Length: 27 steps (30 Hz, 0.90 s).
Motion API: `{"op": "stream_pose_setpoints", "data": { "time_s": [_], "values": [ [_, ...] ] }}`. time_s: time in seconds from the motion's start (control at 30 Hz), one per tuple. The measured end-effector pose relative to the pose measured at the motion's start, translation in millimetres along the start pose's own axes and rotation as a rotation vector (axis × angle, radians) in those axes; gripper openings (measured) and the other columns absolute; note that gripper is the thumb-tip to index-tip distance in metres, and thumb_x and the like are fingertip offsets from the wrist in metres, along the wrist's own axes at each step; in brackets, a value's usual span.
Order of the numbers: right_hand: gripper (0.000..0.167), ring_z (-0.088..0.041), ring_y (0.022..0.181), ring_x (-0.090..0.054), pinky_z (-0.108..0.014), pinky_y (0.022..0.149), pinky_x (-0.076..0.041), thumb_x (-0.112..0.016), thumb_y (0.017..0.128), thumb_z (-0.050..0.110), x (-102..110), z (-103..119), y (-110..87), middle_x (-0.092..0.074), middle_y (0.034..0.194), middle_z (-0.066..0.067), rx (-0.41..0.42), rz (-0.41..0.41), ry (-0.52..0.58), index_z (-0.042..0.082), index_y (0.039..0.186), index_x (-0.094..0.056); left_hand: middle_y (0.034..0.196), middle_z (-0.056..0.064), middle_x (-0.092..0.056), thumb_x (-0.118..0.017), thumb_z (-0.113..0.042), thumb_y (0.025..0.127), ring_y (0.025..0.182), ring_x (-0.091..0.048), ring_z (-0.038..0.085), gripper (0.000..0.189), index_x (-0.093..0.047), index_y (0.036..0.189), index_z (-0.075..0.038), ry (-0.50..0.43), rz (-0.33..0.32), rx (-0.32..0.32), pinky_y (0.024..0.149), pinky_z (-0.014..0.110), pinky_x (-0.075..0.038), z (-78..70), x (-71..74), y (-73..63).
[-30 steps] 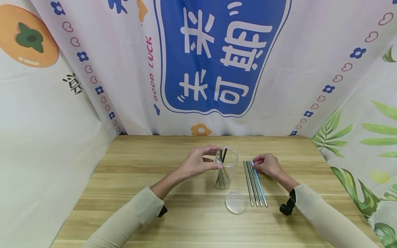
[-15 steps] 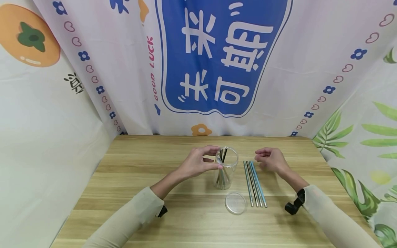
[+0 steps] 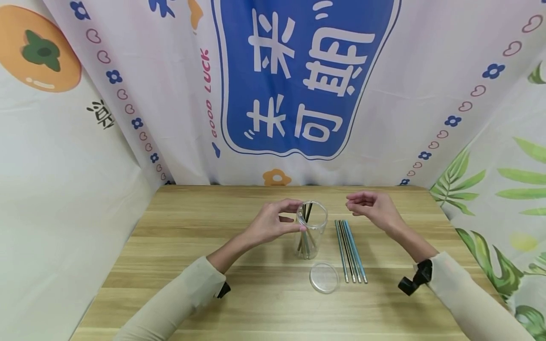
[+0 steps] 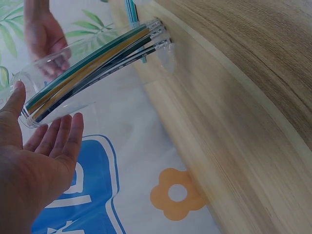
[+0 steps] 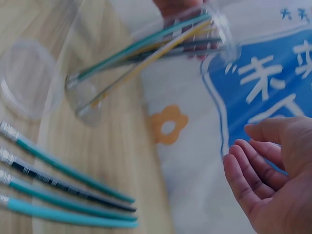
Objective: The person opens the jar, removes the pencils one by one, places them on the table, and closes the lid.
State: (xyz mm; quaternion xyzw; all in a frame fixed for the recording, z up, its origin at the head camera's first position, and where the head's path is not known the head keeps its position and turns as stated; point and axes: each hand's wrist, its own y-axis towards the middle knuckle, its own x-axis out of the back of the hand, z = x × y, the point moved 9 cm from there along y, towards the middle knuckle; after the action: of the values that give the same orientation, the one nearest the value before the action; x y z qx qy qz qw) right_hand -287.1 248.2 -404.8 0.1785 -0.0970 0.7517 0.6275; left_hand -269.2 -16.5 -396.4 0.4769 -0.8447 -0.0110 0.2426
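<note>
"Cloth [image 3: 183, 118] hangs behind everything; what stands before it?"

"A wooden table [image 3: 264, 303], with both my sleeves [image 3: 183, 293] reaching over it."

"And your hands?"

"My left hand [image 3: 272, 222] grips a clear jar [image 3: 314, 239] near its rim, thumb on one side and fingers on the other. My right hand [image 3: 375, 208] hangs in the air past the far ends of the loose pencils [image 3: 351, 251], fingers relaxed and slightly bent, apart from the jar."

"Where exactly is the jar?"

"Upright on the table, left of the loose pencils, with more pencils [image 4: 90, 67] leaning inside it, teal, yellow and black among them."

"What about the lid [image 3: 324, 277]?"

"Round and clear, flat on the table, on my side of the jar and just beside the loose pencils."

"How do those lie?"

"Side by side, four of them: teal, black, teal, light blue, silver ends toward me."
</note>
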Motion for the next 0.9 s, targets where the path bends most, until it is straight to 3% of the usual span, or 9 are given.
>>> {"op": "stream_pose_setpoints", "data": {
  "time_s": [0.37,0.57,0.9],
  "values": [
    [0.025,-0.016,0.098,-0.073,-0.020,0.086,-0.064,-0.079,0.096,0.009,-17.6,58.4,-7.6,-0.077,0.112,-0.018,0.137,0.059,-0.126,-0.001,0.119,-0.075,0.135,0.014,-0.071,-0.093,-0.017,0.083,0.122,-0.070,0.029,0.064,-0.066,0.139,-0.002,0.015,0.008,0.010,0.099,0.044,-0.064,0.3,-0.1,0.3],
    [0.024,-0.022,0.099,-0.073,-0.024,0.086,-0.065,-0.079,0.096,0.007,-33.3,91.6,-10.0,-0.077,0.111,-0.013,0.239,0.135,-0.158,-0.001,0.118,-0.076,0.135,0.013,-0.071,-0.093,-0.016,0.084,0.122,-0.070,0.029,0.062,-0.066,0.138,-0.002,0.009,0.008,0.011,0.099,0.045,-0.064,-0.9,0.5,0.2],
    [0.019,-0.015,0.089,-0.074,-0.029,0.081,-0.067,-0.080,0.093,0.003,-62.7,118.5,-6.3,-0.080,0.102,-0.005,0.347,0.271,-0.298,0.003,0.112,-0.079,0.135,0.013,-0.072,-0.093,-0.016,0.084,0.122,-0.071,0.029,0.061,-0.066,0.138,-0.002,0.004,0.018,0.004,0.098,0.046,-0.064,-0.7,-0.7,0.8]
  ]
}}
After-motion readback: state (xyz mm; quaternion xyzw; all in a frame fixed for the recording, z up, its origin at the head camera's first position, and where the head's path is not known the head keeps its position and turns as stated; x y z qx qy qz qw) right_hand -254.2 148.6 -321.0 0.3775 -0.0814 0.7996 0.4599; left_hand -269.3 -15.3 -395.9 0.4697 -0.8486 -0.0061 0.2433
